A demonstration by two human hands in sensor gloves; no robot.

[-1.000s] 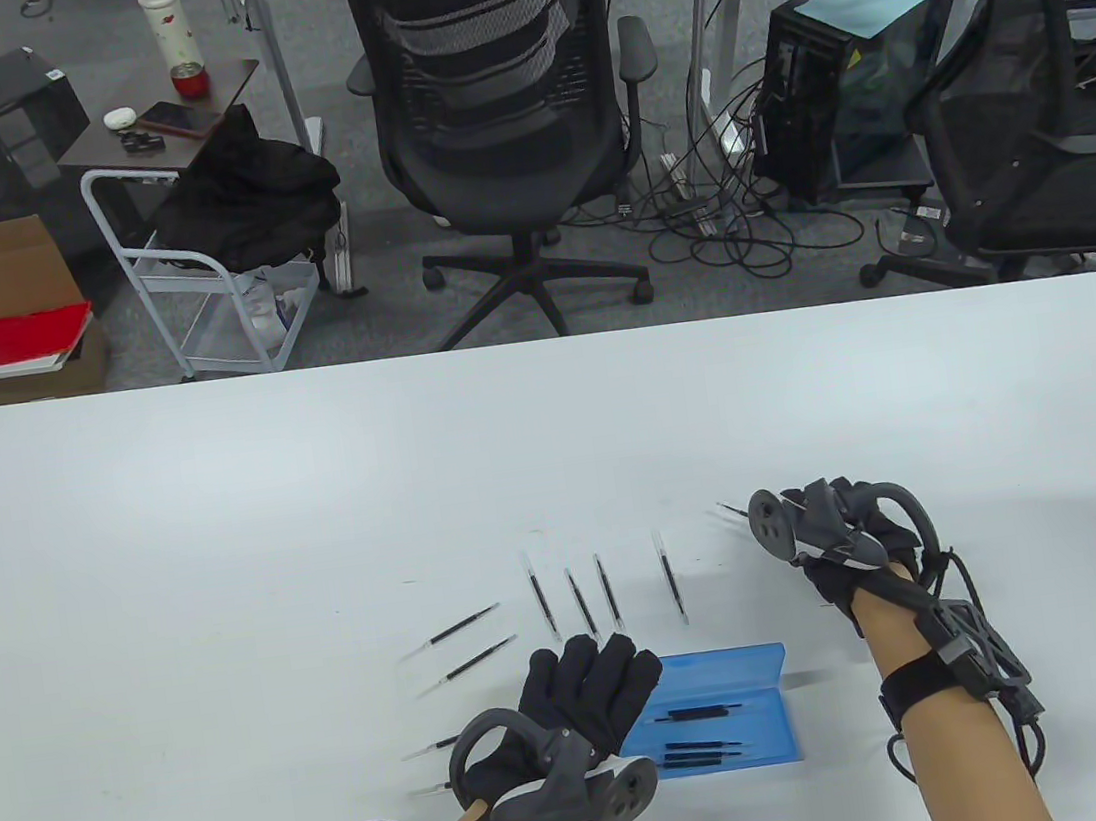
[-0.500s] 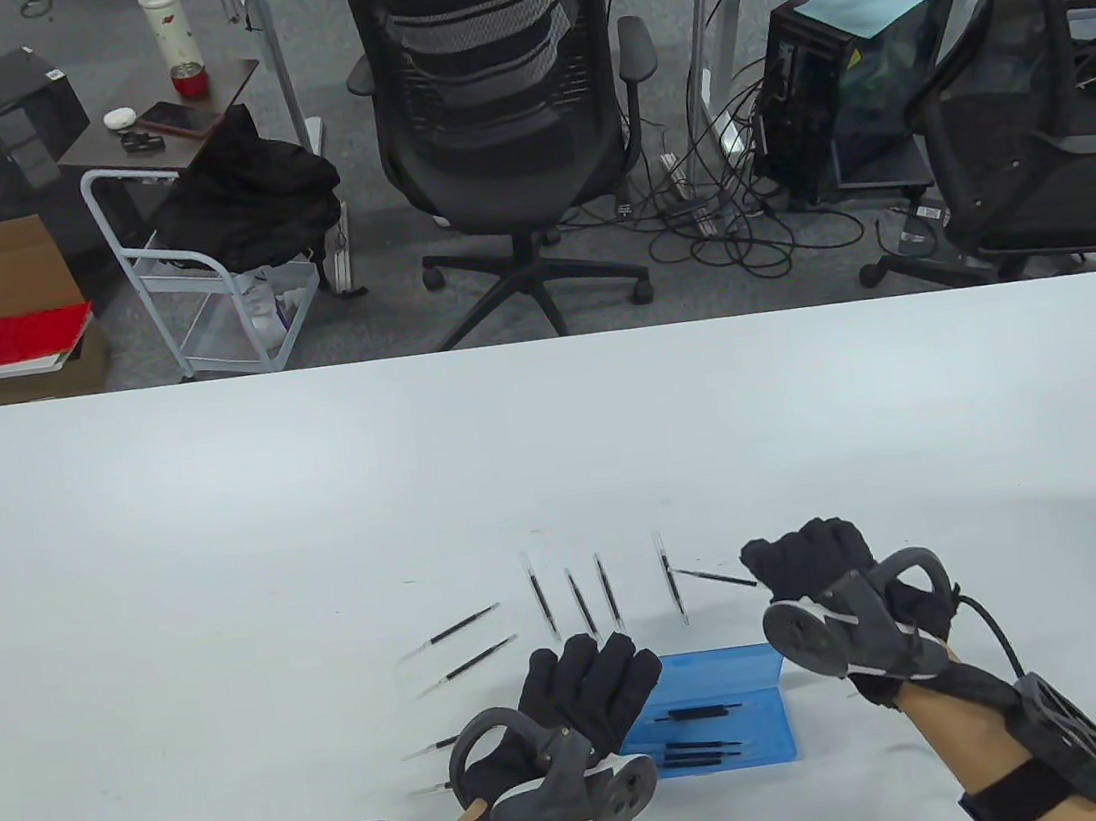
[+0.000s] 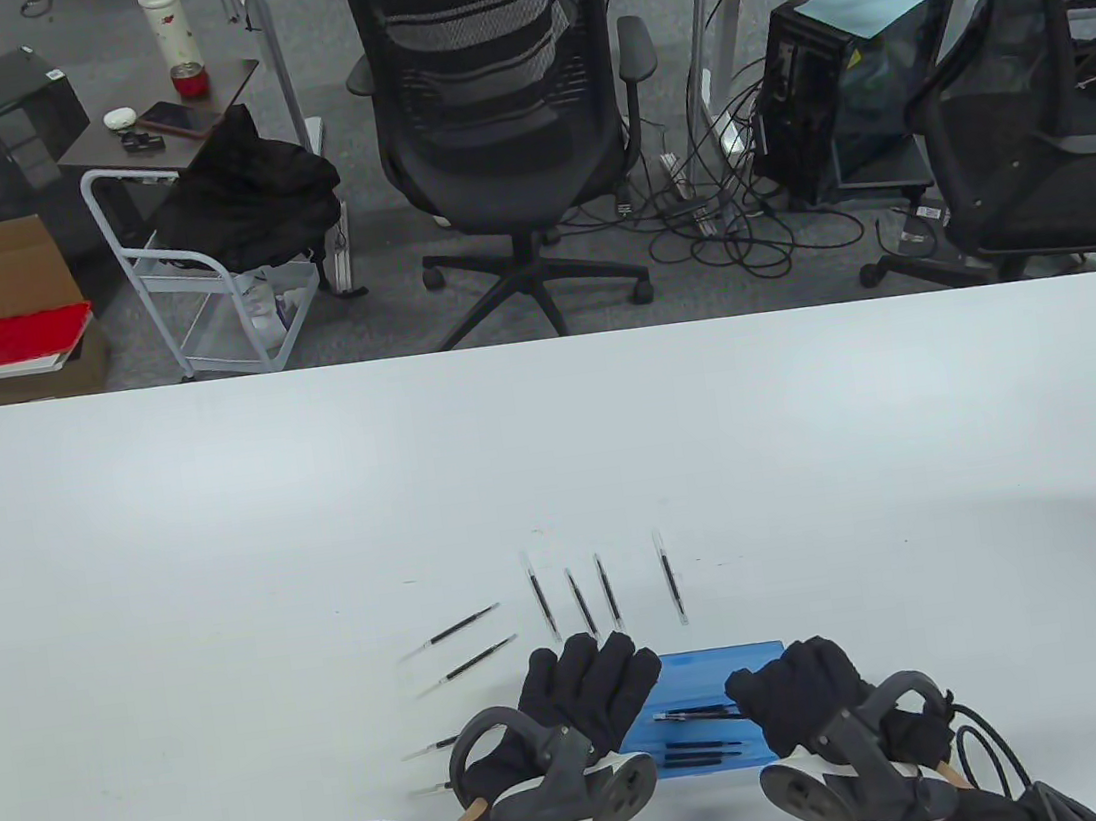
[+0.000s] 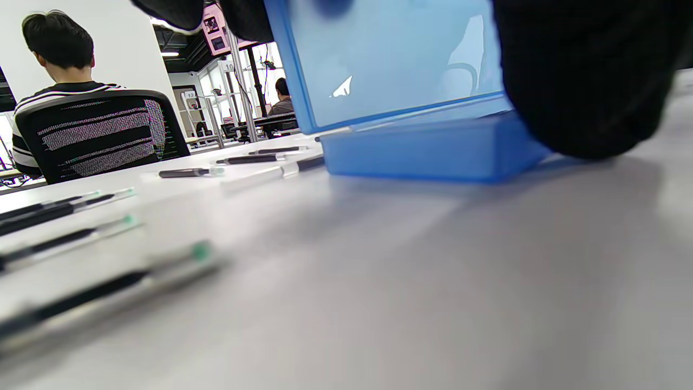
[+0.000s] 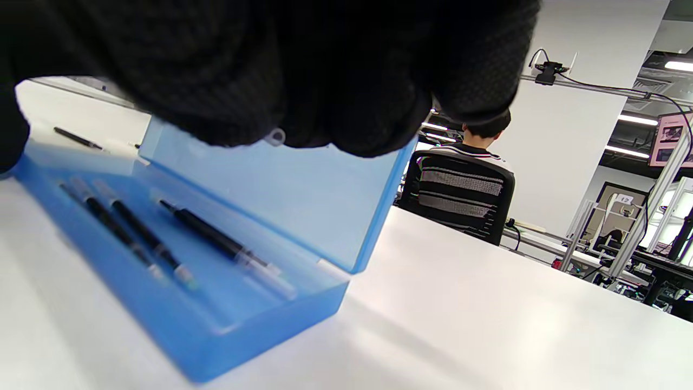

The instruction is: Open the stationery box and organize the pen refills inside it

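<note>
Right hand (image 3: 797, 690) fingers curled over box (image 3: 720, 756), seemingly pinching refill (image 3: 694, 712) to lay beside others inside; pinch itself hidden. Left hand (image 3: 585, 688), fingers straight, props lid (image 5: 281, 189) upright at box's left end. Loose refills (image 3: 573, 601) lie on table (image 3: 221, 534) just beyond.

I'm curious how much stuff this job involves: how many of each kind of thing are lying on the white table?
Blue stationery box: 1
Pen refills visible inside it: 3
Loose pen refills: 8
Total: 12; the right hand may hide another refill.
</note>
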